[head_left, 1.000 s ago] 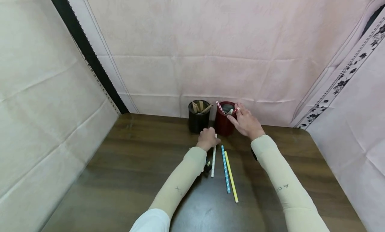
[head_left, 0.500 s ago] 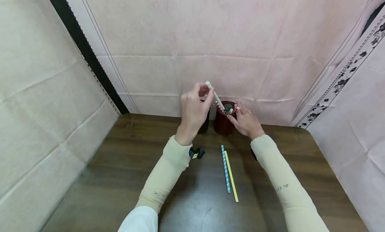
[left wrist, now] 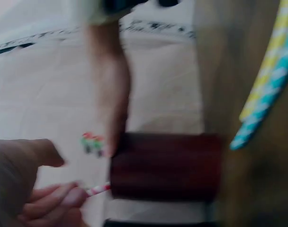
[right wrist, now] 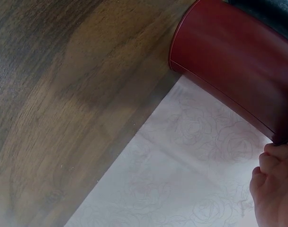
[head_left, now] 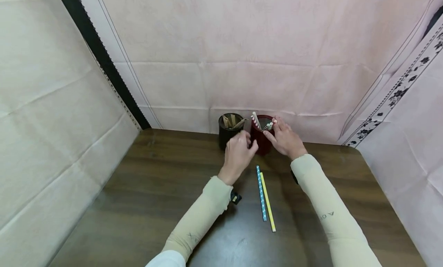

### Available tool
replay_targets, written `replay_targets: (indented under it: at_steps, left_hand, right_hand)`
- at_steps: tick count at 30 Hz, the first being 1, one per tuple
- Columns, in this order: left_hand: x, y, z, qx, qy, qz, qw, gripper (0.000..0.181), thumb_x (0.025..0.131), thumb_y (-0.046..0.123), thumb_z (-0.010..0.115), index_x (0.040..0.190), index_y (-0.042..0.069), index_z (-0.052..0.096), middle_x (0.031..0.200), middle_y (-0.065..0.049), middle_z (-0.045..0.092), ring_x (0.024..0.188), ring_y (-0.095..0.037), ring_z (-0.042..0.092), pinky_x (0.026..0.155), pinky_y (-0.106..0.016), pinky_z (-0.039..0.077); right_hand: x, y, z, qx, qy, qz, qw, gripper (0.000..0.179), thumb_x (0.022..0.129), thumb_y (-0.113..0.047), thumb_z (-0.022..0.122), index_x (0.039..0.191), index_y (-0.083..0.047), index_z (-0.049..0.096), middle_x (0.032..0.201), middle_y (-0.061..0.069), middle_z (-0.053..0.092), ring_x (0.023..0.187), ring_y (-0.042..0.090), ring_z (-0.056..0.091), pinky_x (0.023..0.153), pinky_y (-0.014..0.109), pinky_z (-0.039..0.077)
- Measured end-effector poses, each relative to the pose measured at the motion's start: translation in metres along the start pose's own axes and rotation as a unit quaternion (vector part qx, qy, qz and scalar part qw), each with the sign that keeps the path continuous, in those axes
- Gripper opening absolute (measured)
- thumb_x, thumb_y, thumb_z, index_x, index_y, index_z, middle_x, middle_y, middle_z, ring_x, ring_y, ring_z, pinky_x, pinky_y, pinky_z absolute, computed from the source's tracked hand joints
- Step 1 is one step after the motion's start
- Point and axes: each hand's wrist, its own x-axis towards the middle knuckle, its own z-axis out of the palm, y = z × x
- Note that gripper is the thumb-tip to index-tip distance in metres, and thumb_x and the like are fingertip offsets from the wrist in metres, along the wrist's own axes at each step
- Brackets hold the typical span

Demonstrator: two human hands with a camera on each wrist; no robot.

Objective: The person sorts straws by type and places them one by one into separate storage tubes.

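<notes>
A dark red cup (head_left: pixel 262 142) stands at the back of the table with several striped paper straws (head_left: pixel 256 121) in it. My right hand (head_left: pixel 286 141) holds the cup's rim from the right, thumb on the near side; its curled fingers show in the right wrist view. In front of the cups, my left hand (head_left: pixel 238 153) is loosely bent with nothing in it. Before the red cup, a blue patterned straw (head_left: pixel 261 192) and a yellow straw (head_left: pixel 268 201) lie side by side. The left wrist view shows the red cup (left wrist: pixel 165 165) and my left fingers near a red-striped straw.
A black cup (head_left: pixel 227 136) with several flat wooden sticks (head_left: pixel 233 121) stands just left of the red one. Pale cloth (head_left: pixel 256 59) hangs behind the brown wooden table (head_left: pixel 138 205) and along both sides.
My left hand has lifted the white straw from the table, put it into the red cup and let go, then come down toward the table. The right hand has stayed on the cup.
</notes>
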Motion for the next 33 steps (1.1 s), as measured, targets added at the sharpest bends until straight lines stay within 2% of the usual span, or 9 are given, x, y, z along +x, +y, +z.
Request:
replay_targets:
  at_steps: [3,6,9,13,17,21,25,29,33]
  left_hand:
    - [-0.012,-0.007,0.026,0.032,-0.14,-0.06,0.9879,0.036,0.098,0.036,0.075,0.073,0.012,0.066,0.063,0.001,0.062,0.055,-0.012,0.06,0.046,-0.026,0.049]
    - [-0.016,-0.013,0.053,0.063,-0.26,-0.12,0.9561,0.04,0.099,0.041,0.075,0.07,0.013,0.066,0.063,0.0,0.06,0.056,-0.014,0.057,0.047,-0.028,0.046]
    - [-0.018,-0.02,0.071,0.087,-0.314,-0.151,0.9332,0.034,0.098,0.04,0.076,0.077,0.013,0.069,0.072,-0.001,0.064,0.064,-0.017,0.06,0.053,-0.032,0.05]
    - [-0.014,-0.024,0.065,0.076,-0.321,-0.152,0.9318,0.029,0.098,0.033,0.077,0.08,0.012,0.068,0.077,-0.003,0.065,0.071,-0.019,0.06,0.058,-0.034,0.052]
    - [0.0,-0.013,0.016,0.025,-0.25,-0.129,0.9592,0.027,0.099,0.03,0.076,0.082,0.01,0.07,0.078,-0.002,0.069,0.07,-0.018,0.063,0.058,-0.029,0.052]
    - [0.025,0.012,-0.054,-0.074,-0.059,-0.043,0.9946,0.02,0.099,0.024,0.076,0.093,0.006,0.077,0.086,-0.007,0.08,0.073,-0.017,0.074,0.064,-0.024,0.06]
    - [0.046,0.033,-0.102,-0.136,0.134,0.067,0.9793,0.018,0.101,0.019,0.074,0.102,0.001,0.075,0.095,-0.011,0.083,0.082,-0.019,0.08,0.076,-0.027,0.064]
    - [0.064,0.04,-0.105,-0.14,0.198,0.117,0.9631,0.02,0.103,0.019,0.071,0.105,-0.001,0.073,0.097,-0.012,0.083,0.086,-0.021,0.081,0.08,-0.03,0.066]
    - [0.075,0.038,-0.073,-0.1,0.148,0.125,0.976,0.023,0.104,0.02,0.069,0.111,-0.002,0.073,0.102,-0.014,0.082,0.09,-0.022,0.081,0.081,-0.029,0.065]
  right_hand:
    - [0.0,0.0,0.0,-0.001,0.004,0.001,1.0,0.085,0.112,-0.06,0.028,0.166,0.005,0.022,0.176,0.024,0.012,0.157,0.053,0.026,0.125,0.065,0.033]
    - [0.0,-0.001,0.001,-0.005,0.0,0.002,1.0,0.085,0.112,-0.061,0.028,0.167,0.004,0.02,0.176,0.025,0.012,0.158,0.053,0.024,0.127,0.064,0.031]
    - [0.0,-0.001,0.003,-0.002,-0.008,-0.001,1.0,0.086,0.112,-0.061,0.026,0.167,0.005,0.018,0.176,0.025,0.01,0.161,0.049,0.02,0.13,0.061,0.026]
    - [0.0,0.0,0.004,0.006,-0.004,-0.006,1.0,0.086,0.112,-0.061,0.026,0.166,0.006,0.019,0.176,0.026,0.011,0.162,0.047,0.018,0.131,0.06,0.023]
    - [0.002,0.003,0.0,0.005,0.001,-0.011,0.9999,0.086,0.112,-0.061,0.026,0.166,0.006,0.019,0.176,0.026,0.01,0.162,0.048,0.018,0.131,0.06,0.023]
    - [0.003,0.005,0.001,0.007,0.015,-0.016,0.9997,0.085,0.112,-0.06,0.028,0.165,0.007,0.021,0.176,0.027,0.013,0.161,0.048,0.019,0.13,0.061,0.026]
    - [0.004,0.005,0.004,0.006,0.023,-0.018,0.9996,0.084,0.112,-0.059,0.03,0.164,0.007,0.024,0.174,0.027,0.016,0.159,0.052,0.024,0.127,0.064,0.031]
    - [0.004,0.004,0.003,0.002,0.017,-0.013,0.9998,0.086,0.111,-0.061,0.029,0.165,0.005,0.023,0.175,0.026,0.016,0.158,0.052,0.026,0.126,0.064,0.032]
    - [0.003,0.004,0.002,-0.002,0.015,-0.006,0.9999,0.086,0.111,-0.062,0.027,0.166,0.005,0.022,0.175,0.026,0.015,0.158,0.053,0.025,0.126,0.065,0.032]
